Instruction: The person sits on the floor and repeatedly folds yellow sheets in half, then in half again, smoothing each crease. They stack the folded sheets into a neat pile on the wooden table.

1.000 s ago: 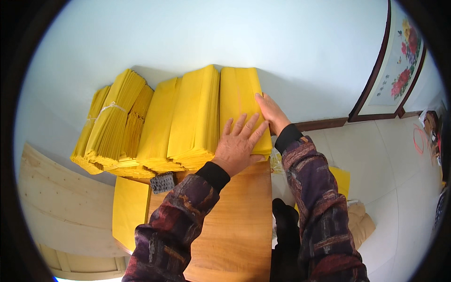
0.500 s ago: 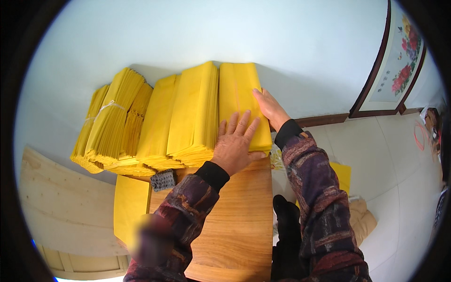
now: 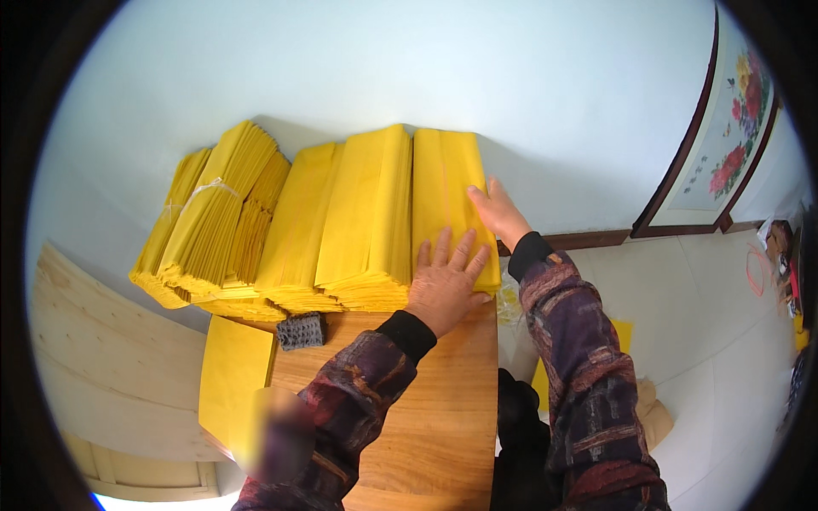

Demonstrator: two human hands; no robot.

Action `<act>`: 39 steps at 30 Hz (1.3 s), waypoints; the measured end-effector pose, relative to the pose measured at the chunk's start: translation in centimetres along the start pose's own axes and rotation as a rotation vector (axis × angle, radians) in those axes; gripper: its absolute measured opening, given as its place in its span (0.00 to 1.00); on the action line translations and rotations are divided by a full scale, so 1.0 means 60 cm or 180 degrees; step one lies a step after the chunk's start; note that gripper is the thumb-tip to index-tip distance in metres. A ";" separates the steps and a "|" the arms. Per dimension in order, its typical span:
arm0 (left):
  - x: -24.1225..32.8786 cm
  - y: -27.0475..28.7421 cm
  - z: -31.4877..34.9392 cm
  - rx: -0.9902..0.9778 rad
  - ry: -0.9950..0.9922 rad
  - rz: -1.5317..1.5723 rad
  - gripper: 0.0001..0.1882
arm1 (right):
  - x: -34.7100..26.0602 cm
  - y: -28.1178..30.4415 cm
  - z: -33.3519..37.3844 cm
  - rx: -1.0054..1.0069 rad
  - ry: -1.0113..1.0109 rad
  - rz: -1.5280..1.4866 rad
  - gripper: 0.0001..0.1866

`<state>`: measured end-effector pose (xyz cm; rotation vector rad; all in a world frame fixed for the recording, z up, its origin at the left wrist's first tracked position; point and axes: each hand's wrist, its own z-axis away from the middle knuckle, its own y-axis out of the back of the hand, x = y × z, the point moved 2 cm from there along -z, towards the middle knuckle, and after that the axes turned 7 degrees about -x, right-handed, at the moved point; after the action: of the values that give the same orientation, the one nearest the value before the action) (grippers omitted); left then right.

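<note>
Left forearm [image 3: 371,400]: patterned dark sleeve, black cuff; runs up and rightward over the wooden table [image 3: 430,417].
Right forearm [image 3: 588,375]: same sleeve and cuff; climbs steeply, leaning left, outboard of the table's right edge.
Flat yellow paper [image 3: 234,353]: at the table's left edge, partly behind the left sleeve.
Grey block [image 3: 301,332]: bumpy, just beside the stacks' near ends.
Left hand [image 3: 447,285]: palm down, fingers fanned and pointing away from the wearer, thumb out to the right; laid on the near end of the end stack, pinching nothing.
Right hand [image 3: 503,217]: at that stack's right edge, farther up; thumb over the edge, index apart from it. Other fingers hidden from me; can't tell how hard it presses.
End stack [image 3: 445,175]: folded yellow paper, rightmost in the row, on the table's far end.
Folded stacks [image 3: 362,204]: alongside, to its left.
Tied bundles [image 3: 213,204]: far left, white ties round them.
Wall [image 3: 426,60]: pale, behind the row.
Floral picture [image 3: 724,136]: dark-framed, off right.
</note>
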<state>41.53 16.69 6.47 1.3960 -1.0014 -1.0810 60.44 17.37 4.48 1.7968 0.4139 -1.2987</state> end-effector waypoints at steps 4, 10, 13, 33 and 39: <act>0.001 -0.009 0.000 0.0060 0.0015 0.0081 0.40 | -0.047 -0.020 -0.026 0.0277 0.0571 0.1700 0.35; 0.002 -0.014 -0.002 -0.0196 0.0115 0.0095 0.37 | -0.076 -0.082 -0.038 -0.0605 0.0133 0.2358 0.33; 0.001 -0.014 0.001 0.0005 0.0098 0.0369 0.36 | -0.073 -0.090 -0.039 -0.0676 0.0105 0.2480 0.32; 0.002 -0.048 0.000 0.0618 0.0097 0.0355 0.33 | -0.068 -0.098 -0.134 -0.0550 -0.0100 0.2843 0.32; 0.006 -0.062 -0.002 0.0652 0.0078 0.0430 0.28 | -0.013 -0.106 -0.184 -0.0638 0.0059 0.2950 0.32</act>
<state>41.80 16.72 2.71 1.4778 -1.1974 -0.8792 62.51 29.93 3.36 1.5201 -0.2684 -0.5588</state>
